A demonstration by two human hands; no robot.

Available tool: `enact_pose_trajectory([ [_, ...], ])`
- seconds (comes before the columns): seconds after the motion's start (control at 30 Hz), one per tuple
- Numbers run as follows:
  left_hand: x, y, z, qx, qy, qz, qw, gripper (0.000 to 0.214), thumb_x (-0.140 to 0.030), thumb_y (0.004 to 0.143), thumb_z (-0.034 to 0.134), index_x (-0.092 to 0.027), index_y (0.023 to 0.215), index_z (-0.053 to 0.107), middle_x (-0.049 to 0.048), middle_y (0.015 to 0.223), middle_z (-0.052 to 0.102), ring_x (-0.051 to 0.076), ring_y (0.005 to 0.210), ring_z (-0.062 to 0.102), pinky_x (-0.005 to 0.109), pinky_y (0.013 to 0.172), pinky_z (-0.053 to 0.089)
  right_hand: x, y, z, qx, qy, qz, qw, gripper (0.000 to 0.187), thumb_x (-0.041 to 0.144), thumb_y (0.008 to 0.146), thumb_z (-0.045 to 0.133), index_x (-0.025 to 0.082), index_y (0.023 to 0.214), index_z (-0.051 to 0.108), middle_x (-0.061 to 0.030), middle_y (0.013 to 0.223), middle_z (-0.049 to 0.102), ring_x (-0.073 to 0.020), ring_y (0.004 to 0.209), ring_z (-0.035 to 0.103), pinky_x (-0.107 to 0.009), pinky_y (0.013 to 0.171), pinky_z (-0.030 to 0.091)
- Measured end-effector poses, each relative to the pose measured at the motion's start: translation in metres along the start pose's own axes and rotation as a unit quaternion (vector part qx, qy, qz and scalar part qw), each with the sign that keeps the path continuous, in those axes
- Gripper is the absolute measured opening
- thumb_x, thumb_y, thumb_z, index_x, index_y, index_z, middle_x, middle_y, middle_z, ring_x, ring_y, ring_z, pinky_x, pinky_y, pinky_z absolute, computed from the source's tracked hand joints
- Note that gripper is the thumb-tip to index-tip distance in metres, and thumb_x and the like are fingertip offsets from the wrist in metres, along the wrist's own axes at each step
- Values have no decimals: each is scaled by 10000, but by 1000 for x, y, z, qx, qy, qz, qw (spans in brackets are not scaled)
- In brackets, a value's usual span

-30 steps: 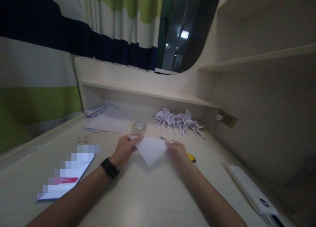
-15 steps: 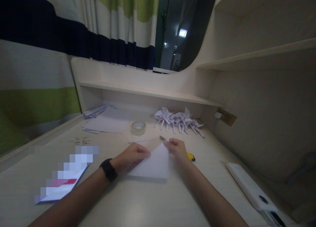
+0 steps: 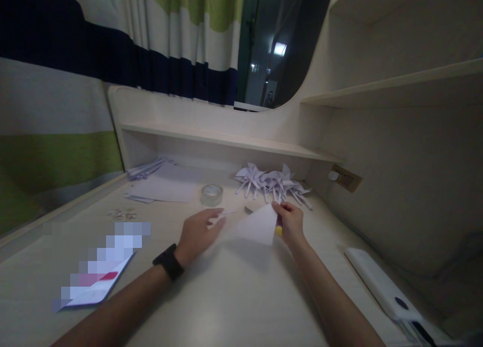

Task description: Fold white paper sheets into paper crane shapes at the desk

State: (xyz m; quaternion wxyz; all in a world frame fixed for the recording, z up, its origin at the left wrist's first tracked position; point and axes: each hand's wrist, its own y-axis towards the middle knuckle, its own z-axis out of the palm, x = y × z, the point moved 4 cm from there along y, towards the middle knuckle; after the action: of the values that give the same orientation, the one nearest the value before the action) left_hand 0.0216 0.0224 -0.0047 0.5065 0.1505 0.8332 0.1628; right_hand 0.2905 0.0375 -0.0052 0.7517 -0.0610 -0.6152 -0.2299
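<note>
My right hand [image 3: 290, 222] pinches the upper right corner of a sheet of white paper [image 3: 256, 227], which is raised off the desk and tilted. To its left, my left hand [image 3: 199, 235], with a black watch on the wrist, is off the sheet; its thumb and fingers are apart. A thin white paper stick [image 3: 228, 213] lies just beyond the left fingertips. Behind the sheet shows the blade of a utility knife [image 3: 248, 210]; a bit of its yellow body peeks out by my right hand, the rest hidden.
A roll of clear tape [image 3: 212, 195] stands behind my left hand. Several paper pinwheels [image 3: 271, 182] lie at the back. Paper sheets [image 3: 166, 183] are at the back left, small pale pieces [image 3: 123, 214] and a phone [image 3: 109, 281] nearer. A white device [image 3: 377, 279] lies at right.
My right hand has lifted the paper and moved it right and away from me. The left hand has let go of the sheet and opened, shifting slightly toward the paper stick.
</note>
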Motion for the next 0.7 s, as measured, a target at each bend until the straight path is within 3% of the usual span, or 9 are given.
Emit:
enact_pose_trajectory([
  [0.07, -17, -9, 9, 64, 41, 135, 988, 638, -438, 676, 745, -260, 1262, 570, 81, 1330, 555, 297, 1222, 493, 443, 1057, 336, -5, -9, 10, 21, -4, 14, 1000, 305, 384, 577, 781, 188, 575, 547, 53, 439, 494, -92, 349, 425, -213, 319, 315],
  [0.13, -28, -21, 21, 143, 63, 226, 961, 943, -445, 587, 811, -274, 1408, 378, 82, 1487, 350, 310, 1331, 353, 469, 1096, 276, -11, -19, 19, 42, -11, 28, 999, 316, 402, 571, 787, 185, 583, 559, 46, 442, 507, -99, 348, 436, -213, 312, 303],
  [0.2, -31, -29, 29, 173, 73, 271, 944, 986, -399, 609, 810, -278, 1441, 296, 93, 1524, 264, 301, 1360, 301, 468, 1093, 290, -18, -28, 28, 63, -11, 42, 997, 320, 418, 571, 791, 181, 601, 578, 42, 445, 522, -102, 347, 442, -217, 317, 305],
  [0.27, -30, -32, 33, 172, 78, 286, 939, 877, -349, 683, 768, -268, 1428, 313, 102, 1518, 274, 278, 1358, 311, 441, 1089, 313, -24, -33, 33, 80, 9, 60, 995, 323, 427, 582, 791, 180, 619, 585, 43, 462, 539, -101, 360, 453, -223, 348, 343],
  [0.4, -20, -28, 34, 145, 83, 266, 949, 722, -369, 733, 725, -225, 1367, 411, 129, 1480, 339, 268, 1319, 379, 398, 1066, 357, -31, -35, 38, 122, 62, 103, 985, 351, 492, 654, 746, 175, 741, 623, 12, 562, 610, -114, 420, 519, -229, 403, 410],
  [0.5, -9, -20, 32, 103, 100, 206, 968, 660, -410, 749, 699, -193, 1330, 471, 153, 1437, 405, 292, 1299, 405, 424, 1065, 346, -34, -38, 45, 176, 102, 142, 969, 428, 559, 714, 676, 171, 890, 637, -36, 667, 660, -144, 483, 585, -251, 437, 463],
  [0.57, -2, -14, 32, 84, 104, 153, 979, 651, -461, 755, 678, -166, 1309, 505, 170, 1406, 447, 312, 1293, 410, 444, 1073, 322, -36, -44, 51, 210, 109, 156, 959, 458, 543, 700, 700, 173, 959, 626, -47, 713, 672, -172, 519, 623, -283, 466, 503],
  [0.7, 2, -10, 32, 99, 40, 81, 991, 690, -506, 695, 712, -190, 1285, 545, 147, 1372, 499, 341, 1271, 435, 466, 1076, 297, -38, -57, 61, 251, 74, 161, 952, 540, 498, 656, 758, 191, 1064, 585, -31, 724, 667, -206, 540, 661, -284, 439, 508],
])
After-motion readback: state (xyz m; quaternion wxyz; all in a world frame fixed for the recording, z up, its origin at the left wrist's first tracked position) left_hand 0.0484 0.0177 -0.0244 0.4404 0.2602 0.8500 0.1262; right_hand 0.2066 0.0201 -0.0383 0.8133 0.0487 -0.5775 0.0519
